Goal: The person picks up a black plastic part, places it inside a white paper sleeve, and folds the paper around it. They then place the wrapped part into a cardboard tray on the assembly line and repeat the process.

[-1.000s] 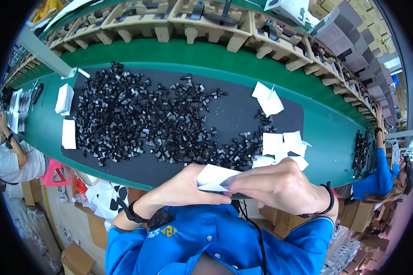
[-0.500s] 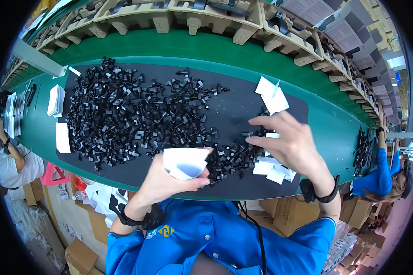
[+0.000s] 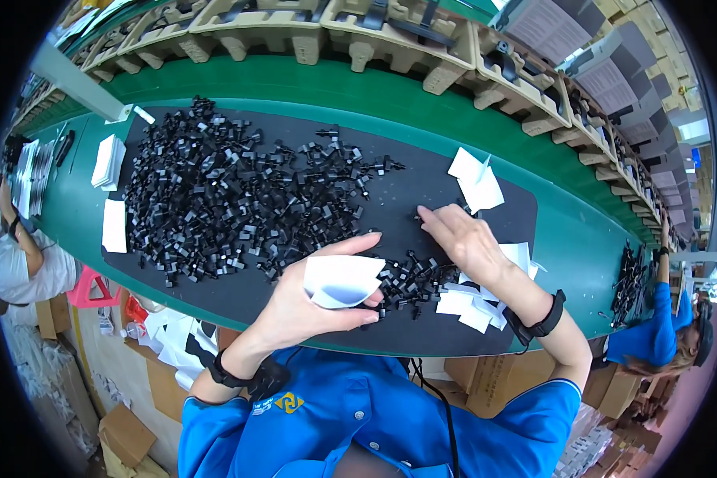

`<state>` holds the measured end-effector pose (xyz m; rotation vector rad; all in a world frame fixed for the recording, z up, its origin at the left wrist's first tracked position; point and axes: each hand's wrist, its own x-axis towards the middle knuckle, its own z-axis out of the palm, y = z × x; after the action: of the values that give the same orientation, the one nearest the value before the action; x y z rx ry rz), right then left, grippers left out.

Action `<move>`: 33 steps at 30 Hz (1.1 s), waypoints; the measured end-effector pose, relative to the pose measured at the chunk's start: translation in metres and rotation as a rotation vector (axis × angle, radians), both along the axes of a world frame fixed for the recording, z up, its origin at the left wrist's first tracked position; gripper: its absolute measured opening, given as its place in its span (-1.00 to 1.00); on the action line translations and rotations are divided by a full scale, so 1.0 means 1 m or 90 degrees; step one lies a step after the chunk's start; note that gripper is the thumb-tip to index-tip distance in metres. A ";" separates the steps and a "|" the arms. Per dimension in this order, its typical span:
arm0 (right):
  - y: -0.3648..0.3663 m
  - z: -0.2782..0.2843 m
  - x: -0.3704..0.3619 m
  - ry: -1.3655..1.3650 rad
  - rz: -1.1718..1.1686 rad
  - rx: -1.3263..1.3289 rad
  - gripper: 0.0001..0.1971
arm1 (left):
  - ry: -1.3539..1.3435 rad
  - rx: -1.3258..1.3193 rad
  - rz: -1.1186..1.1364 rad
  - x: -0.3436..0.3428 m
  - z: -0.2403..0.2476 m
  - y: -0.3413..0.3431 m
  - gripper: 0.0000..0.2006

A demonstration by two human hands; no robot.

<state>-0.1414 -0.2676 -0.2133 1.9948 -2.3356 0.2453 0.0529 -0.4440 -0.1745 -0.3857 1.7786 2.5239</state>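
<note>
My left hand (image 3: 299, 301) is curled round a bent white paper (image 3: 344, 280), its thumb and fingers reaching past the paper's right side. Over the dark mat, my right hand (image 3: 464, 240) is closed in a pinch, with a small black plastic part (image 3: 417, 216) just showing at the fingertips. A large heap of such black parts (image 3: 239, 191) lies left of the right hand. A smaller cluster of black parts (image 3: 414, 280) sits between my hands. White paper pieces (image 3: 472, 304) lie below my right wrist, and another folded white paper (image 3: 478, 182) rests beyond that hand.
The dark mat (image 3: 422, 179) covers part of a green bench (image 3: 573, 231). Brown moulded trays (image 3: 406, 48) line the far side. Stacked white papers (image 3: 108, 162) stand at the left. Co-workers sit at both ends; a pink stool (image 3: 94, 288) is below left.
My right hand has moved left over the mat and closed into a pinch with a small black part. My left hand, still holding the paper, has shifted slightly right.
</note>
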 end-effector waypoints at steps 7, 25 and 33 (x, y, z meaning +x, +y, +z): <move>-0.010 0.105 0.059 -0.307 0.089 -0.272 -0.76 | 0.105 -0.186 0.029 0.002 0.004 -0.001 -0.26; -0.026 0.125 0.078 -0.408 0.061 0.172 -0.77 | 0.221 -0.301 -0.001 -0.006 0.002 -0.003 -0.26; -0.026 0.122 0.060 -0.433 0.053 0.104 -0.85 | 0.241 -0.324 0.088 -0.006 0.013 0.003 -0.10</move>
<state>-0.0816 -0.2938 -0.0909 2.3697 -2.7072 0.8912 0.0467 -0.4406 -0.1617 -0.0336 2.6269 2.3116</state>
